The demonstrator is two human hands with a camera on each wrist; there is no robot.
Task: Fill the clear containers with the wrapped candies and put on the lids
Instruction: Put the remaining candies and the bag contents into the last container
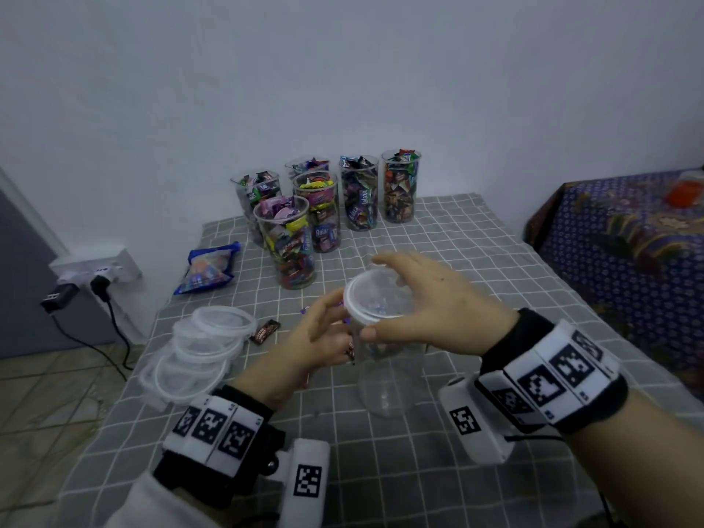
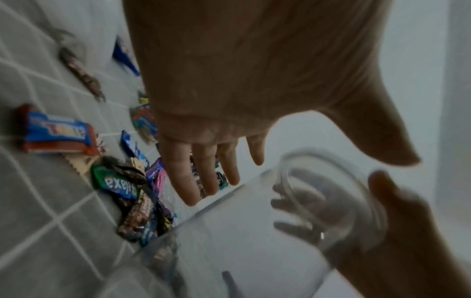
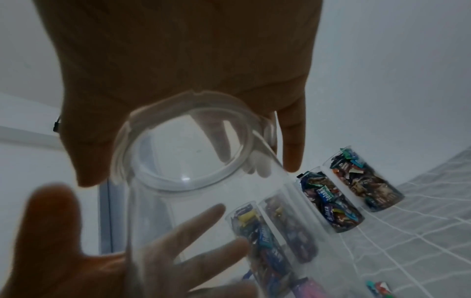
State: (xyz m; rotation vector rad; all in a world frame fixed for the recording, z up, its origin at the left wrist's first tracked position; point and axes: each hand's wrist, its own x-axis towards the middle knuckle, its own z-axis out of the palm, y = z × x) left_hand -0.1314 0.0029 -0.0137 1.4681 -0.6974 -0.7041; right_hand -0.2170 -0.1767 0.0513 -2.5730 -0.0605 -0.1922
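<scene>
Right hand [image 1: 430, 299] arches over the lidded clear container [image 1: 388, 360], thumb and fingers curled round the lid [image 1: 375, 299]. Left hand [image 1: 324, 337] reaches in beside it, fingers spread and relaxed, gripping nothing. The container stands near the middle of the desk [image 1: 495, 261], in front of the filled containers [image 1: 324, 211].

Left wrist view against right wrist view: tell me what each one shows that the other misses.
Only the left wrist view shows the loose pile of wrapped candies on the checked cloth. Only the right wrist view shows the filled containers standing in a row. Both share the empty clear container, its lid gripped by the right hand, and the left hand, fingers straight.
</scene>
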